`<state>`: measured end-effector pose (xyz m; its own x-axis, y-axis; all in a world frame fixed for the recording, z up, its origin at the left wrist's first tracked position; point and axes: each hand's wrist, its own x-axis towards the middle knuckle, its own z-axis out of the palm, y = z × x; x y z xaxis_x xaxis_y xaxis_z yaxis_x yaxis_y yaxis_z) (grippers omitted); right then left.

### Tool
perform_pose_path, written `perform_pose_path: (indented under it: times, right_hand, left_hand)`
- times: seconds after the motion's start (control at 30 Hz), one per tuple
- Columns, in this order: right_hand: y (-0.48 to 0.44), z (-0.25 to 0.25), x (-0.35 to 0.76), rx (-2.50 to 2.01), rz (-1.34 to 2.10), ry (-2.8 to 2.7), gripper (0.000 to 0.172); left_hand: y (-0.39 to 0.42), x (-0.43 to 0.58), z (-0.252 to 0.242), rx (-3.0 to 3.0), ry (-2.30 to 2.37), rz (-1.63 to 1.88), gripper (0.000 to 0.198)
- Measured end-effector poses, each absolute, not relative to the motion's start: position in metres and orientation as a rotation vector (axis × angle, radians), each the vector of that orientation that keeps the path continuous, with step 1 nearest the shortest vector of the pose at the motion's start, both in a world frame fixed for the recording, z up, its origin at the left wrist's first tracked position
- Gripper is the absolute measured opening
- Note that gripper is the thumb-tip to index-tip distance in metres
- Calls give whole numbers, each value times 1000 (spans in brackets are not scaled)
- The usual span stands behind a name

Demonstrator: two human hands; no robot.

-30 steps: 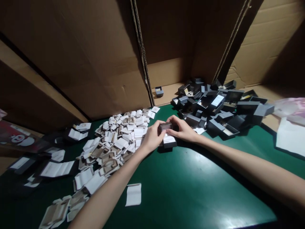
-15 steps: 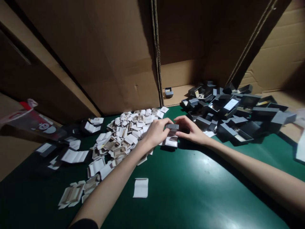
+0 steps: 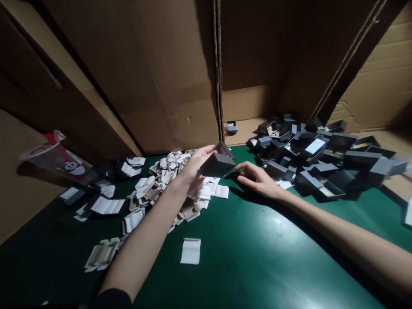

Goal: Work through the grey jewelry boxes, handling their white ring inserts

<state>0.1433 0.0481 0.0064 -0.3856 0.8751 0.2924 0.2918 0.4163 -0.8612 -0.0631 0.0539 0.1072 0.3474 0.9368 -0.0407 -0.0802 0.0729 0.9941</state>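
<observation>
My left hand (image 3: 195,167) is closed on a small dark hinged box (image 3: 218,165), lifted above the table and tilted with its lid apart. My fingers behind the box are partly hidden. To its right, my right hand (image 3: 255,178) rests low over the table, loosely curled, thumb and forefinger apart and holding nothing. Below the held box lie folded white card inserts (image 3: 221,191), at the edge of a heap of white and brown card inserts (image 3: 172,171). One single white insert (image 3: 190,251) lies nearer on the green table (image 3: 244,257).
A pile of dark open boxes (image 3: 325,150) spreads at the right. One small box (image 3: 232,127) stands against the cardboard wall (image 3: 174,77). More dark boxes with white inserts (image 3: 107,205) lie at the left, near a clear plastic cup with a red print (image 3: 69,165).
The dark box has risen from the table in my left hand and is now tilted. My right hand has come away from it. White inserts lie where the box was.
</observation>
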Motion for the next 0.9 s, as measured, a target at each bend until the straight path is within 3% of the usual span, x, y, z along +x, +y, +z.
perform_pose_path:
  times: [0.23, 0.43, 0.57, 0.67, 0.77, 0.9]
  right_hand:
    - [49, 3, 144, -1007, 872, -1949, 25]
    - [51, 0, 145, -1000, 865, -2014, 20]
    - [52, 0, 145, -998, 870, -2042, 21]
    - [52, -1, 146, -990, 857, -2072, 23]
    - [52, -1, 146, -985, 841, -2101, 25]
    - [52, -2, 146, -974, 829, -2135, 26]
  left_hand:
    - [53, -67, 106, 1121, 743, 828, 21]
    - [51, -69, 103, 1238, 769, 906, 39]
    - [43, -73, 118, 1440, 841, 971, 25]
    - [52, -93, 132, 1712, 986, 1175, 15]
    - [76, -139, 140, 1896, 1334, 1650, 22]
    - [104, -217, 134, 1478, 1866, 1905, 22]
